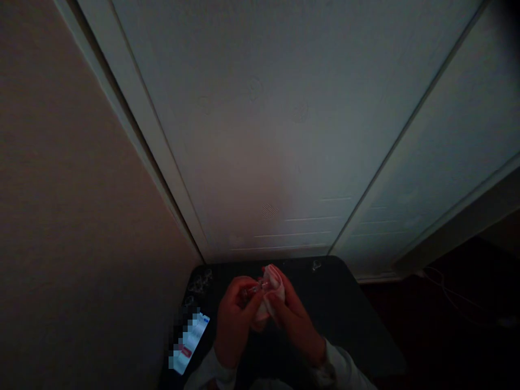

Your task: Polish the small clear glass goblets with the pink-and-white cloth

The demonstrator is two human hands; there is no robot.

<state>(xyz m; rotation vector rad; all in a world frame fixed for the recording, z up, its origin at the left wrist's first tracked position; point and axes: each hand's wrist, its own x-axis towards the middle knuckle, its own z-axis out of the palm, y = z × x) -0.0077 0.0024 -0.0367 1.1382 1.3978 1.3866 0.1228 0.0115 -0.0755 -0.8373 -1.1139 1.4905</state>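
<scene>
Over the dark table, my left hand is closed on a small clear glass-like piece, pinched between thumb and fingers. Close against it, my right hand grips a pale pinkish cloth, which is bunched around the right end of the clear piece. The two hands nearly meet, and part of the cloth hangs below between them. Dim light hides the exact shape of the clear piece.
Several clear small pieces lie at the table's back left corner. Another clear piece sits near the back edge. A lit phone lies at the left. White panels rise behind; a cable is at the right.
</scene>
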